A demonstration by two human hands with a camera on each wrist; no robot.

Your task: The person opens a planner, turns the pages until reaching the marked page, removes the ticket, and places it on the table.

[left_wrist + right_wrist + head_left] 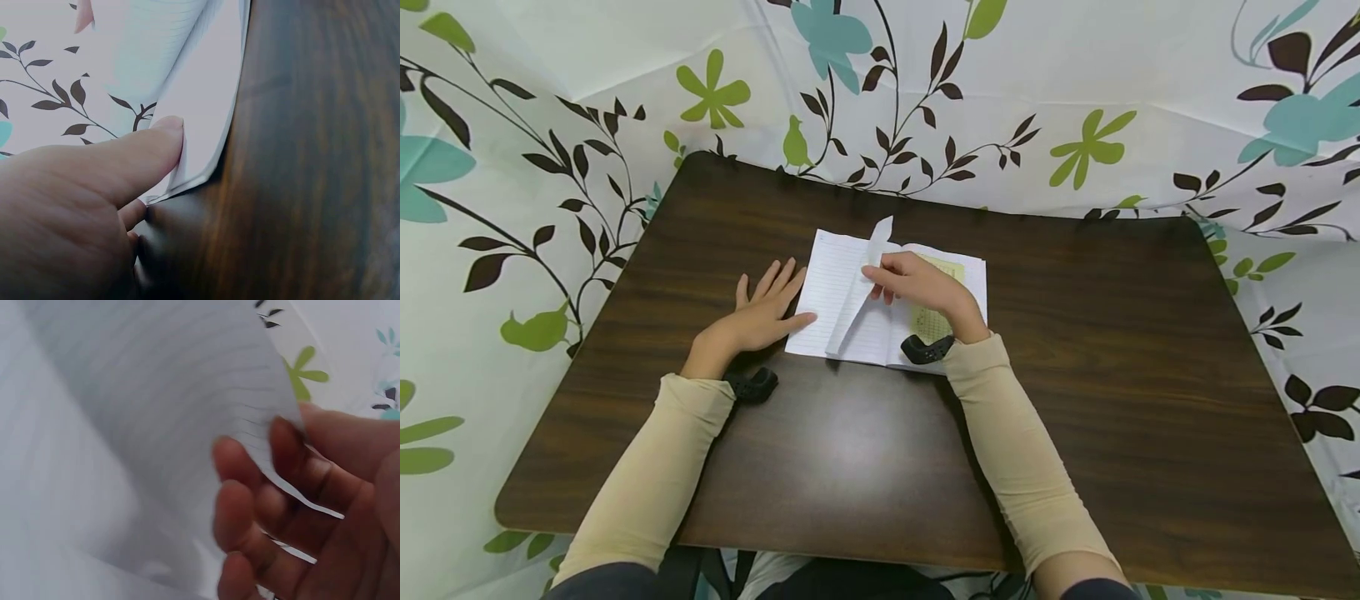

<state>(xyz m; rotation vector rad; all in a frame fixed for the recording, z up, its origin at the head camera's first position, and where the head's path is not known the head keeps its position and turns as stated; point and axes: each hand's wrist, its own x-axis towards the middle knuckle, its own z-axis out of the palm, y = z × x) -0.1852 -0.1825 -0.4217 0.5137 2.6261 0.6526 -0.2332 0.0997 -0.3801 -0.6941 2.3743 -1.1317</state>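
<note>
An open notebook (826, 287) with lined white pages lies on the dark wood table. My right hand (928, 287) pinches the edge of one page (853, 304), which stands up curved over the middle of the notebook. In the right wrist view, thumb and index finger grip that lined page (169, 381). My left hand (756, 321) is spread beside the notebook's left side, fingers extended and thumb resting on the left page, as the left wrist view also shows. A pale yellow-green sheet (927, 325) on the right-hand page is partly hidden by my right hand and wrist.
The brown table (1150, 375) extends well to the right of the notebook. Behind it hangs a white cloth (962, 150) with leaf, flower and bird patterns. Black wrist devices sit on the left wrist (752, 386) and right wrist (925, 350).
</note>
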